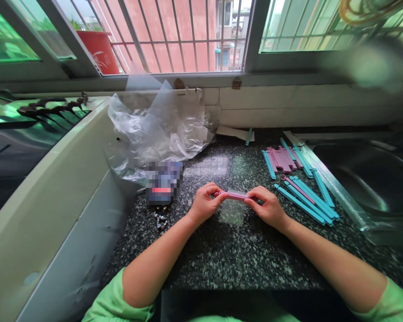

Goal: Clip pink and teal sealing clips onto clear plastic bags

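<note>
A slim pink bag clip (235, 196) stretches level between both hands over the dark speckled counter (215, 264). Its left end is pinched by the thumb and fingers of my left hand (204, 201). My right hand (267, 205) grips the other end the same way, and its fingers cover that tip. Just below the clip is a small clear plastic bag (231, 213); whether the clip is closed on it, I cannot tell. Right of my right hand lie several long blue bag clips (304, 205) with a pink one among them.
Behind these sits a row of short pink clips (282, 159) flanked by blue ones. A metal sink (366, 179) is at the right. A crumpled clear plastic bag (157, 125), a blurred-out phone-like item (164, 183) and a beaded strap (161, 219) lie left.
</note>
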Available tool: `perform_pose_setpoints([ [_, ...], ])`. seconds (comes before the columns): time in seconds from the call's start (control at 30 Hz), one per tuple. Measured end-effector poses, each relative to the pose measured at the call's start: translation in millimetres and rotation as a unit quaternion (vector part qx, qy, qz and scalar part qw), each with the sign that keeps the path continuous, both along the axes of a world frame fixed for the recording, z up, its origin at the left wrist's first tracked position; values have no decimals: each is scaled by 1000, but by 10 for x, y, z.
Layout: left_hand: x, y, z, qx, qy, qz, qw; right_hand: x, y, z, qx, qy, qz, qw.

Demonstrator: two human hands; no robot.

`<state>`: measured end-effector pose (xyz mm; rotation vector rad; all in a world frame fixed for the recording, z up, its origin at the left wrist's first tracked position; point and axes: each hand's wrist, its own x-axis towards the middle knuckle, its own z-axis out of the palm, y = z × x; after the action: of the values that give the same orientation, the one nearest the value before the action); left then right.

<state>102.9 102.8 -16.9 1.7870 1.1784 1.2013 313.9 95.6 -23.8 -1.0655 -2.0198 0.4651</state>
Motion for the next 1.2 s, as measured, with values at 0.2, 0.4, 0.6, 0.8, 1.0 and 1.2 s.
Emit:
perform_pose_setpoints([
  [0.2,18,0,-26,-53,-3,-36,998,17,10,11,16,28,-17,999],
  [0.4,37,10,-85,-45,59,-66,995,44,14,-18,29,45,-55,997],
  [0.6,42,2,-73,-82,15,-82,993,39,11,-10,14,52,-55,997],
  [0.8,79,-9,-45,-138,-123,-76,980,0,-1,4,-21,44,3,999],
  [1.0,97,-25,-27,-128,-195,-41,972,-47,8,-86,-135,32,-7,990],
  [1.2,107,-20,-50,-125,-212,-36,969,-70,17,-128,-118,29,14,993],
])
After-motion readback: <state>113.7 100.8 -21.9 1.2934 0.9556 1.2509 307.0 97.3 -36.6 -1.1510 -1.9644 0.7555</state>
